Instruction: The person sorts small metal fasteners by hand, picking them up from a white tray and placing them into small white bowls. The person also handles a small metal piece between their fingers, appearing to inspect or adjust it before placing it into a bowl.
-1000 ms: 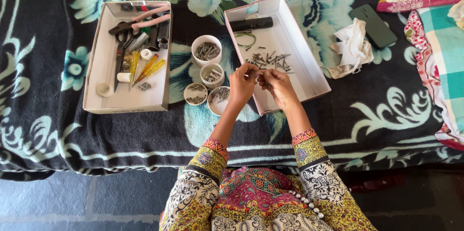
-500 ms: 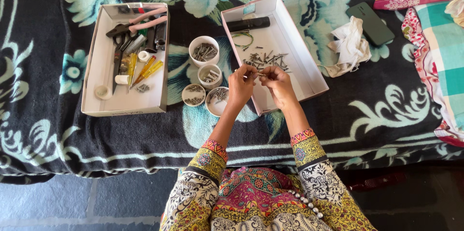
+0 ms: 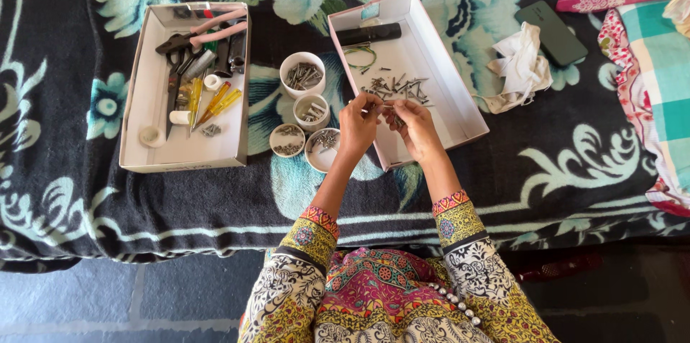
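My left hand point(image 3: 357, 126) and my right hand point(image 3: 412, 126) meet over the near end of a white cardboard box point(image 3: 449, 102). Between their fingertips they pinch small metal nails or screws point(image 3: 379, 107). A loose pile of the same metal fasteners point(image 3: 397, 87) lies in the middle of that box, just beyond my fingers. A black bar-shaped object point(image 3: 370, 33) and a coil of thin wire point(image 3: 361, 53) sit at the box's far end. Just left of my left hand stand several small white cups point(image 3: 302, 73) with sorted fasteners.
A second white box point(image 3: 151, 91) at the left holds pliers, scissors, yellow screwdrivers and tape rolls. A crumpled white cloth point(image 3: 519, 66) and a dark phone point(image 3: 560, 33) lie to the right. Everything rests on a dark floral blanket point(image 3: 560, 163); checked fabric point(image 3: 661, 91) lies far right.
Both hands stay over the near end of the box, working the small fasteners between their fingertips. The view has shifted slightly; nothing else has moved.
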